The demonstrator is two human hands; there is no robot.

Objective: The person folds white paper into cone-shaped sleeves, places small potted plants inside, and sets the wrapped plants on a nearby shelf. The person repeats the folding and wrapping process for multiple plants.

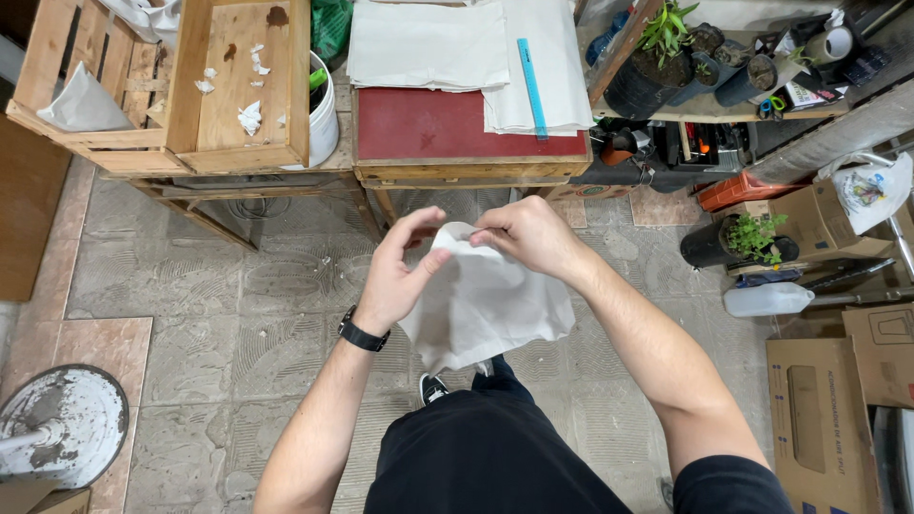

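Fingers of my left hand (pixel 395 276) and right hand (pixel 528 233) pinch the white paper sheet's (pixel 490 305) top edge mid-fold, I judge; next needs a firm crease.

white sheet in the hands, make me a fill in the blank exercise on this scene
1. Both hands pinch the top edge of a ____ sheet.
2. The left hand has a black ____ on its wrist.
3. A blue ____ lies on the stacked paper on the red table.

Missing words: white; watch; ruler
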